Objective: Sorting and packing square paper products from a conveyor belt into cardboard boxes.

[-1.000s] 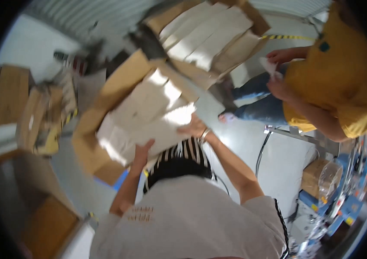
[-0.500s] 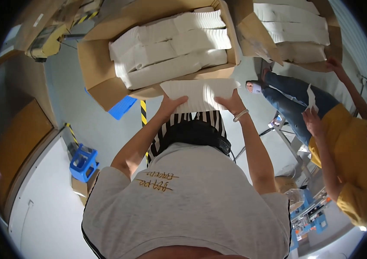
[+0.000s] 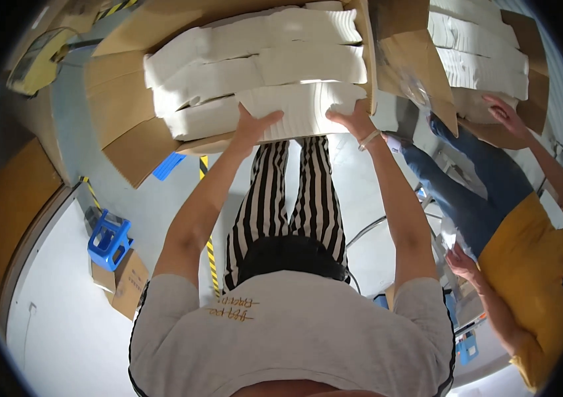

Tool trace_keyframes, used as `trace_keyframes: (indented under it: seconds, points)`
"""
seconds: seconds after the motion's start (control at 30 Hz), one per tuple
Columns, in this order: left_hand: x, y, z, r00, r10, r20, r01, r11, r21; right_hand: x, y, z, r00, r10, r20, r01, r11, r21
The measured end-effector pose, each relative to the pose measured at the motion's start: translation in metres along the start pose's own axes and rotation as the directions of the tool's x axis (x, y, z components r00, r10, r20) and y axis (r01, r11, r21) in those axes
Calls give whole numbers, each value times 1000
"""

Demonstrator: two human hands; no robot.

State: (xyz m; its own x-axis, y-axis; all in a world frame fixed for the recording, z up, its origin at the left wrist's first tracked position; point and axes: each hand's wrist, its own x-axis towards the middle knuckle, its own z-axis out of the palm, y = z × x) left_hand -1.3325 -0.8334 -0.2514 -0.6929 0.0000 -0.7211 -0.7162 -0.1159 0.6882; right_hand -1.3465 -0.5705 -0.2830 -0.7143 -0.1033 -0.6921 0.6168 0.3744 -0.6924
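The far end of the cardboard box [image 3: 122, 99] runs off the top edge. The left hand [image 3: 255, 126] hides part of the white stack [image 3: 294, 109]; its fingertips probably curl underneath, unseen.

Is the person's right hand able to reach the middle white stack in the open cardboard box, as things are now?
Probably yes. The right hand already rests on the nearest white stack at the box's open side, and the middle white stack lies just beyond it with nothing covering it. The cardboard box flaps stand aside.
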Motion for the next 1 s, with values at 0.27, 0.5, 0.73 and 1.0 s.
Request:
trace_keyframes:
  seconds: [0.27,0.5,0.73,1.0]
  points:
    - [52,-15,10,993,-110,31,109,994,22,40,8,-16,988,58,144,-85,978,190]
    - [58,-17,16,980,-201,-12,201,976,78,69,25,-14,971,108,213,-113,994,10]
    - [58,-6,9,952,-291,96,285,956,72,30,-6,-12,970,190,153,-210,970,126]
    - [85,-25,40,930,-368,11,364,924,112,74,8,-47,923,300,241,-300,953,-39]
